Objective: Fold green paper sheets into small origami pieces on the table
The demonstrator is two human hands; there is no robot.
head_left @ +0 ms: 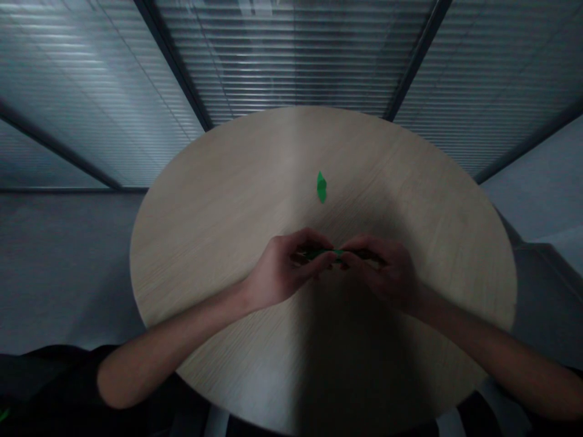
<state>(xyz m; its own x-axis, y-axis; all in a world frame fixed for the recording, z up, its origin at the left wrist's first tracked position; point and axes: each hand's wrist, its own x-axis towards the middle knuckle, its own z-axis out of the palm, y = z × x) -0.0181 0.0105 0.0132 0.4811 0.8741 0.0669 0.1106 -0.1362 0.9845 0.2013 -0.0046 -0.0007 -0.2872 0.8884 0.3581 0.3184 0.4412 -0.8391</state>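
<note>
Forearms over rim of round table, left hand and right hand pinching green paper mid-table, green scrap beyond

round pale wood-grain table, 1 small green folded paper piece near its middle

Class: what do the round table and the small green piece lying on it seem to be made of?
Table: pale wood or wood-look laminate, matte; fine grain lines show. Green piece: probably thin folded paper; flat colour, creased shape.
</note>
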